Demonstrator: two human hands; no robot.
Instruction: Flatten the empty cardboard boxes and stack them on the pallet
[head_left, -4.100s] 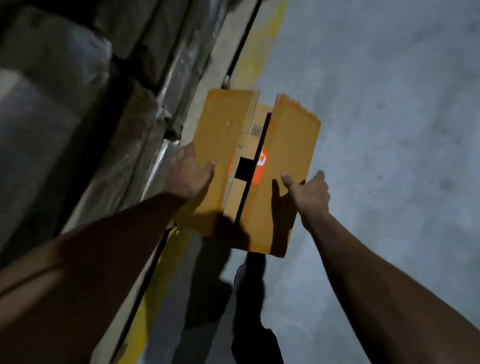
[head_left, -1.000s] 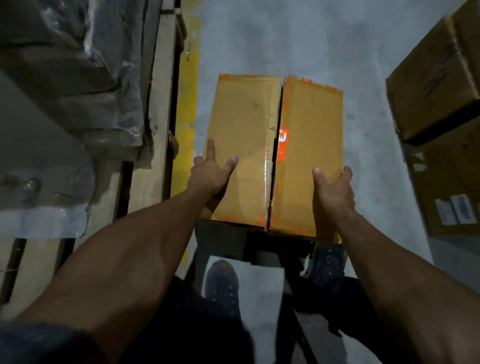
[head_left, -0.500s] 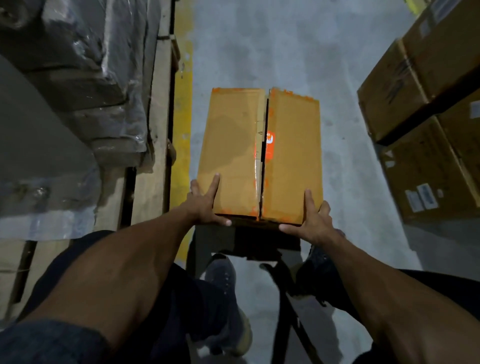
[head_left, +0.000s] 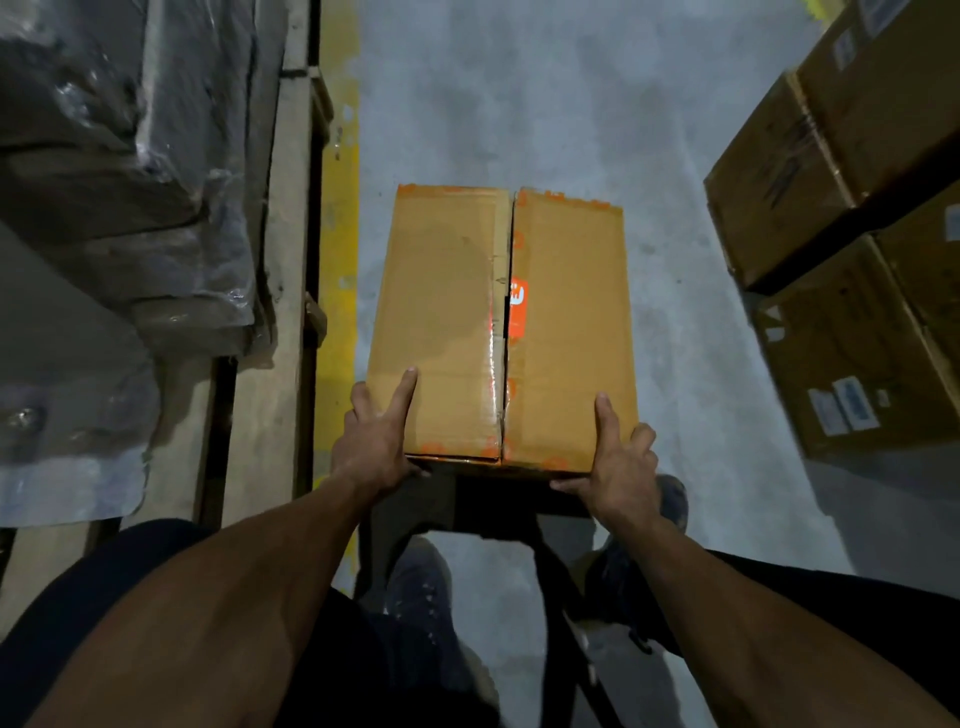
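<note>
Between the wooden pallet (head_left: 270, 312) on your left and the stacked cartons (head_left: 831, 218) on your right, your cardboard box (head_left: 498, 322) sits over open grey floor (head_left: 519, 93), just right of the yellow floor line (head_left: 340, 208). Its long axis and flap seam run straight away from you. Your left hand (head_left: 376, 441) and right hand (head_left: 618, 462) grasp its near corners, forefingers laid on top; the orange sticker (head_left: 518, 306) isn't readable.

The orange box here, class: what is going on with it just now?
A person grips the near corners of the cardboard box with the left hand and right hand, fingers on its top. Its flaps are closed and it is not flattened. A wooden pallet lies left; stacked cartons stand right.
</note>
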